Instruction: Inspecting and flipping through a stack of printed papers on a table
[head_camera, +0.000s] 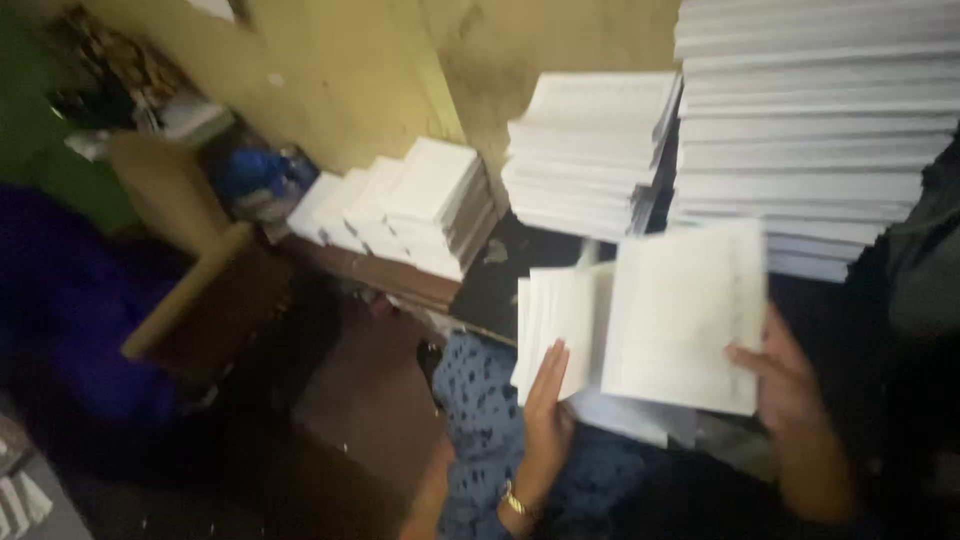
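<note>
Paper is the matter seen from the head camera: a wide white sheaf of printed sheets (685, 315) is held at its lower right corner by the right hand (785, 385), fingers closed over the edge, while a narrower bundle of sheets (555, 325) just beside it is propped from below by the left hand (548, 405), fingers laid flat and extended up its face rather than closed around it. Both bundles are held low in front of the body, over a lap covered in blue patterned cloth (480, 420). Slippage of the narrower bundle is judged likely, since it is only pressed, not clasped; the wide sheaf could fan out or sag where it is gripped at one corner only. Close behind, tall stacks of white sheets (815, 120) and a lower leaning stack (585, 150) could be knocked if the bundles were swung upward. Further left, smaller piles of booklets (420, 205) are ranged along a yellow wall (330, 80). Blur hides finer detail.
</note>
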